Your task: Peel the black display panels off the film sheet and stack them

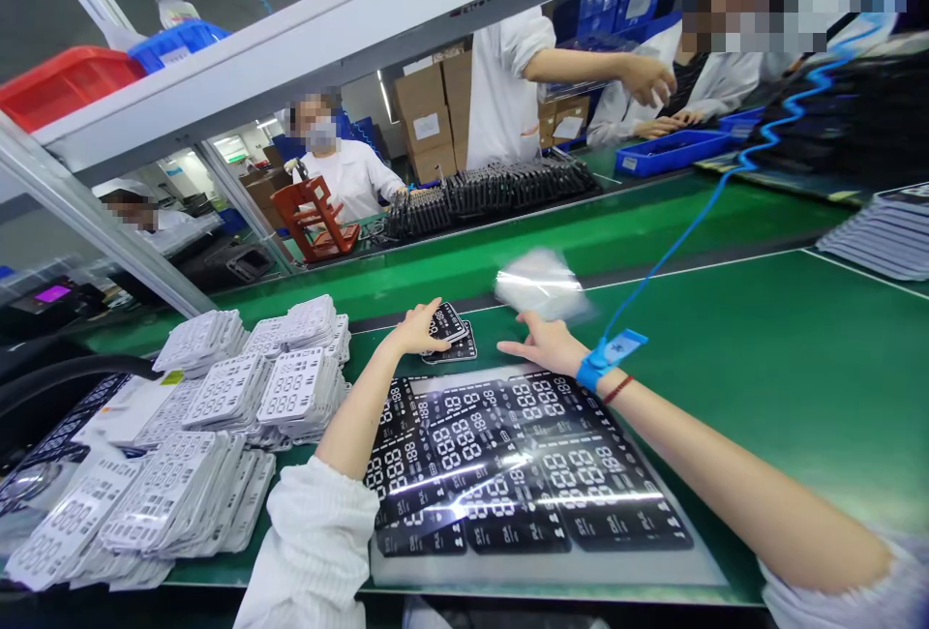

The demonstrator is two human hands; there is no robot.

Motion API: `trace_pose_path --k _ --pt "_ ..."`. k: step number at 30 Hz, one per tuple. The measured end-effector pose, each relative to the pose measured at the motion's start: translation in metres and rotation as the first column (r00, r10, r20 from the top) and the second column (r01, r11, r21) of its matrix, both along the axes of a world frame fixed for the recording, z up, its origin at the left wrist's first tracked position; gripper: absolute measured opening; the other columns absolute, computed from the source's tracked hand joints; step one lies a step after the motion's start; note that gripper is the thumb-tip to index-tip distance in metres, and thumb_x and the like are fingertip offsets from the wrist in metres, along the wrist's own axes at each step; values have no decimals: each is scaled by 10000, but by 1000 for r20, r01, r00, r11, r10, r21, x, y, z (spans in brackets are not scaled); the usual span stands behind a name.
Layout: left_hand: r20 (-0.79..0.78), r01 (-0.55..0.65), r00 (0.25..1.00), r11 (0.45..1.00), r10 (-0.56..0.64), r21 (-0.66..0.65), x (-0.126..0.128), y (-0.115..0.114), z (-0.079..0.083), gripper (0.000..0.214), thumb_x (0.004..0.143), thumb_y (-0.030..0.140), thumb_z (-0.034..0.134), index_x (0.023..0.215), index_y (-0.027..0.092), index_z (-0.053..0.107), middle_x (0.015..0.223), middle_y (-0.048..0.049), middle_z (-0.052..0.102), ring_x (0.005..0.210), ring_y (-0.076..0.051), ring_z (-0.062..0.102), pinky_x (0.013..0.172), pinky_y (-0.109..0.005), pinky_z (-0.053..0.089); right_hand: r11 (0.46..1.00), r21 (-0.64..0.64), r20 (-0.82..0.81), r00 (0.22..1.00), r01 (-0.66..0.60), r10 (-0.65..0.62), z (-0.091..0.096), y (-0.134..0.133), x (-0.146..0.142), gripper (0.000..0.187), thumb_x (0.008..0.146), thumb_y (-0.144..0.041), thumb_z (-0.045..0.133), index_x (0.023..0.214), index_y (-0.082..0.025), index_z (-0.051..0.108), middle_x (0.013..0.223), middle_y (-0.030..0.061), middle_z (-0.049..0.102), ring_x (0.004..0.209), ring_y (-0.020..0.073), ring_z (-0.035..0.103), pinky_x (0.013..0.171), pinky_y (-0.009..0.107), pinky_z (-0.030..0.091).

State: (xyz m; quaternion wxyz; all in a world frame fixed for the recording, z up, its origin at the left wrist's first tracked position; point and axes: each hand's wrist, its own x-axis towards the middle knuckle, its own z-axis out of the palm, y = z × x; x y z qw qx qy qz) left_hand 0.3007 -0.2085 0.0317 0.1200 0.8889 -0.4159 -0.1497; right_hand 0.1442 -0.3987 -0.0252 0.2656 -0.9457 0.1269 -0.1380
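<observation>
Ahead of me, my left hand (419,331) grips a small black panel (444,319) printed with white digits; more such panels lie just under it. My right hand (548,344) has its fingers stretched apart with nothing in them. Just beyond its fingertips is a blurred clear film piece (544,283); whether it touches the table I cannot tell. A blue wrist strap (606,358) with a coiled cord is on my right wrist. Below both hands lies a large glossy sheet (552,561) of black digit panels with a clear border.
Stacks of white printed panels (297,392) fill the left side of the green table (784,368). Further right lies another stack of panels (882,232). Past a green belt (450,271), co-workers sit or stand near a black parts row (500,189) and a blue tray (672,153).
</observation>
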Motion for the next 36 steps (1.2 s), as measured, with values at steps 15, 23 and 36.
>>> trace_pose_path --k 15,23,36 --pt "-60 220 975 960 -213 175 -16 -17 5 835 592 296 748 1345 391 400 1307 -103 391 1217 -374 355 951 -524 338 966 241 -22 995 -89 97 39 -14 -78 426 713 -432 584 1036 -181 466 574 -11 617 543 210 598 555 307 435" --pt "90 53 994 998 -56 35 -41 -4 25 717 832 299 524 1454 273 169 1499 -142 145 1390 -337 88 1050 -579 183 979 204 -35 999 -18 26 10 -37 -63 476 695 -487 590 1047 -183 488 629 16 646 613 237 626 660 353 484" --pt "-197 191 965 979 -175 71 -121 54 -10 1123 627 684 644 1467 149 124 1518 -135 45 1411 -274 8 1138 -486 5 883 10 -116 877 -469 467 19 16 -70 651 800 -518 578 1333 -172 437 1328 120 506 1206 311 484 1009 480 383"
